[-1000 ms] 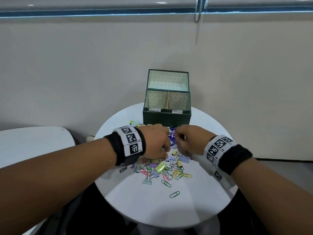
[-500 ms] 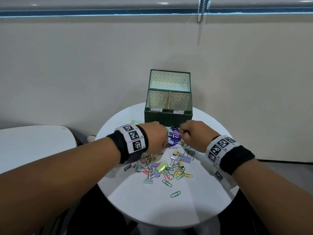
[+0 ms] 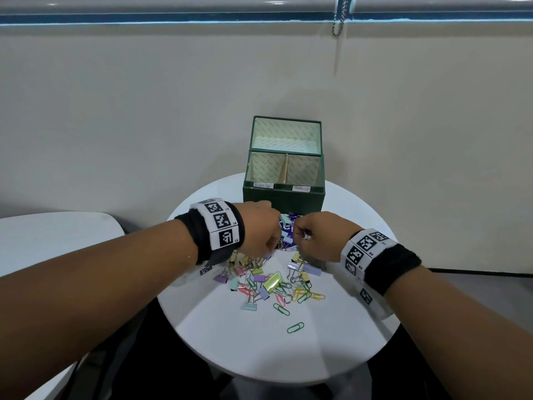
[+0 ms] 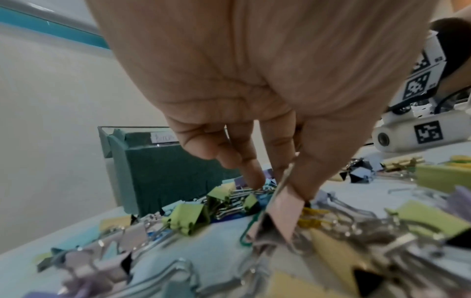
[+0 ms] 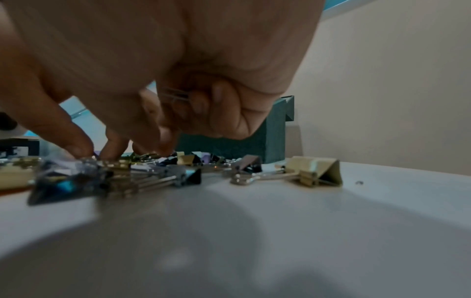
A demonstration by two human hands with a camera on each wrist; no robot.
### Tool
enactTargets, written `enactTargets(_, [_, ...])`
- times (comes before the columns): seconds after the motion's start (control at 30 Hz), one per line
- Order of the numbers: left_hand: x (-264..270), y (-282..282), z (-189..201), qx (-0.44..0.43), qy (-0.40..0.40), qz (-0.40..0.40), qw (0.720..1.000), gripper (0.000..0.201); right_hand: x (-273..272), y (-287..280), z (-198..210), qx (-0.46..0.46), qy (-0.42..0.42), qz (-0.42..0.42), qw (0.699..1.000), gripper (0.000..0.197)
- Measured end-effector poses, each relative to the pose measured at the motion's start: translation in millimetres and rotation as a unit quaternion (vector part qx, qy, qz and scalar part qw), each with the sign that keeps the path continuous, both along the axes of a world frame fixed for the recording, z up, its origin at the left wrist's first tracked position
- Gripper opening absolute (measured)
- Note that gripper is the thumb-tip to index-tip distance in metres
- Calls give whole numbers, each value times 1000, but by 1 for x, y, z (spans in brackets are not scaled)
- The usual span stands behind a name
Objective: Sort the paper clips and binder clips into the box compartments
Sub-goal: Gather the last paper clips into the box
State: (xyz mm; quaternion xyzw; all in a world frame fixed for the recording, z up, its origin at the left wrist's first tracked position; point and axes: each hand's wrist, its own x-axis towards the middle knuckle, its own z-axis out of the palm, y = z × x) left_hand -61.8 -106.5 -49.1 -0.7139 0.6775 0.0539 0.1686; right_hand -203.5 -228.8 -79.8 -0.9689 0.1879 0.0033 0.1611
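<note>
A green box (image 3: 284, 194) with two labelled front compartments stands open at the back of the round white table (image 3: 259, 350). In front of it lies a pile of pastel binder clips and coloured paper clips (image 3: 268, 281). My left hand (image 4: 285, 177) reaches down into the pile's left side and pinches a pink binder clip (image 4: 280, 209) by its wire handle. My right hand (image 5: 102, 153) is on the pile's right side, thumb and fingertips touching the clips. Its curled outer fingers hold a silver wire clip (image 5: 175, 95) against the palm; what kind it is I cannot tell.
A single green paper clip (image 3: 295, 327) lies apart near the table's front. A purple packet (image 3: 285, 228) lies under the clips by the box. A second white table (image 3: 43, 241) stands at the left, and a wall is close behind the box.
Both hands have edged slightly farther into the pile towards the box and stay close together. The box and the loose clips have not moved.
</note>
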Motion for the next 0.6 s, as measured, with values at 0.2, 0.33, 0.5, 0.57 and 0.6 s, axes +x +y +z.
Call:
enactTargets(0.2, [0, -2, 0, 39, -17, 6, 999, 9, 13, 5, -2, -30, 33, 27, 999, 8])
enactTargets(0.33, [7, 0, 1, 66, 21, 48, 996, 12, 13, 7, -4, -26, 7, 15, 1000, 6])
enactTargets(0.5, [32, 13, 15, -110, 292, 174, 934, 17, 9, 4, 1, 3, -28, -20, 999, 9])
enactTargets(0.57, [42, 19, 18, -151, 391, 219, 881, 18, 9, 6, 2, 14, -33, -8, 999, 14])
enactTargets(0.6, [45, 23, 19, -158, 445, 236, 849, 18, 9, 6, 3, 17, -34, -4, 999, 15])
